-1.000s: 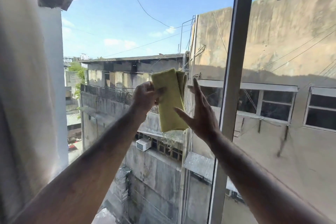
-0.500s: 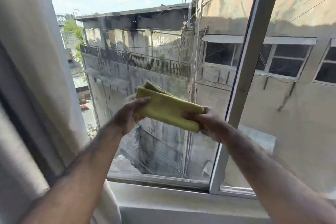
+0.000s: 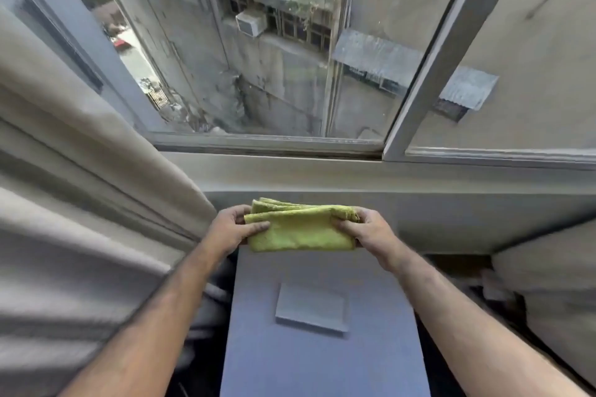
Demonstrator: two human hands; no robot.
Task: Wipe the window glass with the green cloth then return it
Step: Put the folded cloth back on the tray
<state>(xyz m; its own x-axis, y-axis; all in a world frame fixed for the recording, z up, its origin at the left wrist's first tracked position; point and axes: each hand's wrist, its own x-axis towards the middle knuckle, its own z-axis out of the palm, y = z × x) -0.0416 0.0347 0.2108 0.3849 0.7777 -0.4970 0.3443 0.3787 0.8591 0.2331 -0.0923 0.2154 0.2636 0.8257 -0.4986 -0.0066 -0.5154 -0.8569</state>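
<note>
The folded green cloth (image 3: 301, 229) is held flat between both hands, just below the window sill (image 3: 322, 171) and above the far end of a grey-blue surface (image 3: 322, 358). My left hand (image 3: 230, 229) grips its left end, thumb on top. Its right end is pinched by my right hand (image 3: 364, 230). The window glass (image 3: 258, 58) is above, with the white frame bar (image 3: 432, 58) to the right of it.
A beige curtain (image 3: 80, 203) hangs along the left side, close to my left arm. A small grey rectangular pad (image 3: 311, 309) lies on the grey-blue surface below the cloth. Dark clutter sits on the right, beside the surface.
The cloth came down from the glass to below the sill. My right hand, open a second ago, took hold of its right end. The view tilted downward.
</note>
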